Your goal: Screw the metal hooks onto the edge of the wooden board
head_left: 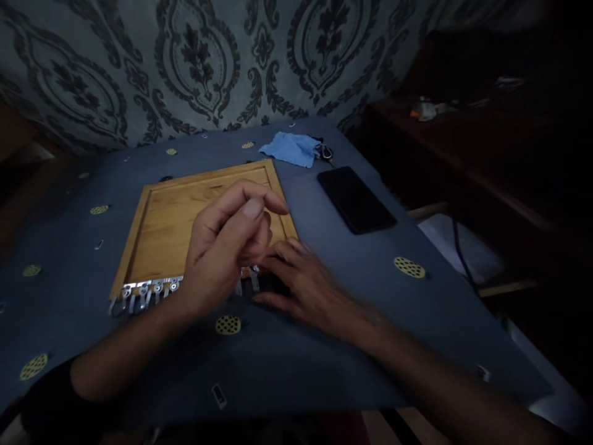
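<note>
Main risk: the silver metal rail of hooks (pixel 151 284) on the near edge of the light-brown wooden board with raised frame (pixel 167 228). Can't tell if it's fastened. If it's loose, a sideways push at one end could skew it. Hooks overhang toward the person, so a sleeve or wrist could snag them.

Board lies flat on the counter with blue printed cover (pixel 162 371), in front of the person. If the cover isn't fixed, pressing on one corner could slide or ruck it and turn the board.

Left hand (pixel 227 232) is above the board, fingers curled in, thumb against them. Nothing shows in them; can't tell if something small is pinched. It also blocks the view of the rail's middle, so misalignment there could go unnoticed.

Right hand (pixel 312 281) is at the near right corner by the rail's end, fingers part bent. Can't tell if they grip or just touch.

Around: flat black phone (pixel 356 201) right of the board, nearest thing in the way if the board swings that side. Crumpled light-blue cloth (pixel 291 148) past the far right corner, dark key-like bunch (pixel 326 151) against it. Light's dim, so small parts would be easy to lose.
</note>
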`<act>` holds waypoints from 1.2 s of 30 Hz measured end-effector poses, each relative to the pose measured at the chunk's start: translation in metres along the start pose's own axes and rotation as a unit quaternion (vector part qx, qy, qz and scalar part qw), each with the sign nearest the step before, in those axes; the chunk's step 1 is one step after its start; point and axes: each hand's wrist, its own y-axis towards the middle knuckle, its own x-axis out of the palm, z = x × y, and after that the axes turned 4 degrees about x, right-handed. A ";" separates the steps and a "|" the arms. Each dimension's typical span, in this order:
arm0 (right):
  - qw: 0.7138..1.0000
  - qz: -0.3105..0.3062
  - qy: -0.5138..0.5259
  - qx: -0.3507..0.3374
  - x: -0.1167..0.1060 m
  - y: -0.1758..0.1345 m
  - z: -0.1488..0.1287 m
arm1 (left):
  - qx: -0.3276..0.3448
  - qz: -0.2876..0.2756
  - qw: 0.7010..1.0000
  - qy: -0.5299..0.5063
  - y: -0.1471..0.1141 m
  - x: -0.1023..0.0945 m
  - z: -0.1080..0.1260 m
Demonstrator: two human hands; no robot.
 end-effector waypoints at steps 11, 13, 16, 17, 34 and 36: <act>1.000 0.019 -0.004 -0.007 0.005 0.000 0.003 | 0.021 -0.022 1.000 -0.003 0.005 -0.004 0.002; 0.999 0.027 -0.004 -0.016 0.007 0.000 0.008 | 0.050 0.003 0.999 -0.011 0.009 -0.008 0.014; 0.999 0.044 0.004 -0.028 0.005 -0.001 0.014 | 0.086 0.052 0.995 -0.012 0.007 -0.016 0.035; 0.998 0.056 0.009 -0.029 0.004 -0.001 0.013 | 0.088 0.065 0.994 -0.008 0.002 -0.019 0.041; 0.989 0.108 0.092 -0.031 0.100 -0.079 -0.124 | 0.146 -0.069 0.966 0.202 -0.177 -0.018 0.047; 0.998 0.046 0.013 -0.042 0.107 -0.088 -0.131 | 0.175 -0.116 0.951 0.226 -0.193 -0.016 0.044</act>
